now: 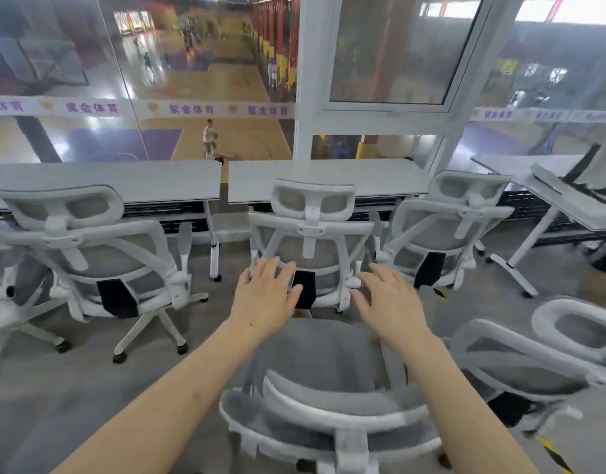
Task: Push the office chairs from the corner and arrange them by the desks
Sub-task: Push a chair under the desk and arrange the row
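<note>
Three white-framed grey mesh office chairs stand with their backs to me along two grey desks: a left chair [89, 254], a middle chair [311, 230] and a right chair [455, 230]. The left desk [123, 183] and the right desk [328, 179] sit under the windows. A fourth chair [328, 388] is right below me, its seat and headrest between my forearms. My left hand [264, 295] and my right hand [390, 299] reach forward above its seat with fingers spread, near the middle chair's lower back. I cannot tell whether they touch anything.
Another chair [551, 354] stands close at the lower right. A tilted white desk [568, 200] with a slanted top occupies the far right. Glass windows [192, 80] behind the desks look down on a sports court. Grey floor [72, 388] opens to the lower left.
</note>
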{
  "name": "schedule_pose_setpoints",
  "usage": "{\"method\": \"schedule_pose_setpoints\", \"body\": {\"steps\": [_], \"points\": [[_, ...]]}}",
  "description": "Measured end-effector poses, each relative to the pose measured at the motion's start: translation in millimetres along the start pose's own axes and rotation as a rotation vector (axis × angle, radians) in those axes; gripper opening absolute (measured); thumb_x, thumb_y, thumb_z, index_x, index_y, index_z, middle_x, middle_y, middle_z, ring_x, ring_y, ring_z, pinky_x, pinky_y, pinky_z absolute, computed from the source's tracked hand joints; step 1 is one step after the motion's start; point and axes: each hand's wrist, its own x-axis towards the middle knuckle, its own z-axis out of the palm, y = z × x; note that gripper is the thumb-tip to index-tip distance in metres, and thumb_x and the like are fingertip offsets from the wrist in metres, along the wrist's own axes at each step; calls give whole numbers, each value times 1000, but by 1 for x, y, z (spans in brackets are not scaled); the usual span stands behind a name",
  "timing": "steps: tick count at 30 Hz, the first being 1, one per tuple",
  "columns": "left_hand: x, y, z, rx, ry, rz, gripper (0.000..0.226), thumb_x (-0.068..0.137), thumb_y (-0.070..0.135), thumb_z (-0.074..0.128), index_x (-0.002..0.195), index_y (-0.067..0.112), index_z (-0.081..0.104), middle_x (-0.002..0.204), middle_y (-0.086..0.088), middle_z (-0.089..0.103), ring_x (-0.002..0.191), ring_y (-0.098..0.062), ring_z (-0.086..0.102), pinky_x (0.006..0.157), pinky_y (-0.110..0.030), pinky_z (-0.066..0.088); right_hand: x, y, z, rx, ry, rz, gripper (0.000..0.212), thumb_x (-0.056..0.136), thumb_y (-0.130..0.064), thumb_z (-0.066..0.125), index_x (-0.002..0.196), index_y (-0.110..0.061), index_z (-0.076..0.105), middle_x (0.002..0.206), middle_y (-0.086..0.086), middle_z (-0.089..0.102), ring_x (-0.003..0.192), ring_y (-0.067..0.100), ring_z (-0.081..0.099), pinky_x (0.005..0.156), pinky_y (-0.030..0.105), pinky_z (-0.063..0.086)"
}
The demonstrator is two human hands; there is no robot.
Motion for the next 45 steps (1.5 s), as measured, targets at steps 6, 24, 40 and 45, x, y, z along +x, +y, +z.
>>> {"method": "schedule_pose_setpoints", "body": {"steps": [6, 24, 40, 45], "points": [[88, 2, 32, 34, -60, -80, 56, 106, 52, 32, 156, 26, 34, 161, -4, 36, 153, -26, 25, 117, -49, 32, 98, 36, 35, 80, -74, -90, 43, 101, -44, 53, 139, -25, 62, 152, 2, 51, 143, 25, 44, 112, 46, 42], [353, -104, 130, 198, -345, -118, 72, 106, 58, 25, 166, 29, -1, 174, -5, -4, 159, -33, -6, 123, -63, 9, 339, 84, 177, 65, -405, -27, 73, 104, -46, 44, 165, -33, 7, 174, 9, -8, 159, 35, -6, 125, 57, 18], [330, -62, 172, 78, -418, -278, 67, 102, 66, 21, 159, 52, -10, 173, 6, -10, 159, -28, -12, 113, -78, 0, 365, 152, 207, -90, -543, -171, 85, 100, -66, 38, 162, -43, -15, 172, 8, -20, 158, 37, -14, 127, 59, 5], [309, -41, 168, -6, -481, -354, 70, 100, 71, 22, 159, 53, -12, 171, 6, -21, 157, -30, -19, 111, -83, -3, 365, 161, 199, -143, -570, -232, 82, 100, -71, 32, 161, -44, -16, 172, 5, -20, 159, 33, -13, 126, 59, 3]]}}
